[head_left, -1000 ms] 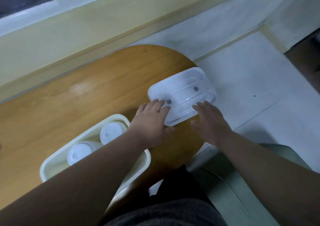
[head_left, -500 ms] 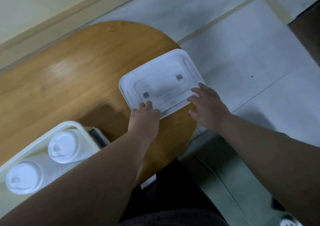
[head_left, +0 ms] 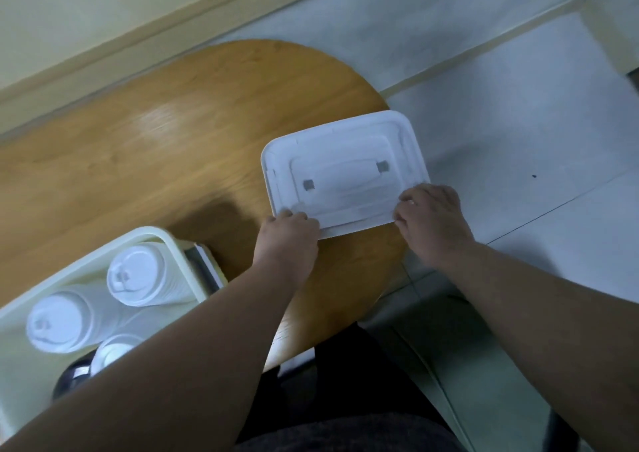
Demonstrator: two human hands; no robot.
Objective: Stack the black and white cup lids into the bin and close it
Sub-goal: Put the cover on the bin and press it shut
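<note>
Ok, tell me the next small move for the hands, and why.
Probably lift the bin lid and carry it left over the bin. The left hand and right hand grip its near edge, and the bin stands open with cup lid stacks inside.

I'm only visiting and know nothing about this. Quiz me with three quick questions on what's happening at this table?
1. True or false: the bin is already closed.
2. Which hands grip the bin cover? A. left only B. right only C. both
3. Fill in: the cup lid stacks seen in the bin are mostly ____.
Key: 1 false, it is open. 2 C: left hand and right hand. 3 white.
</note>
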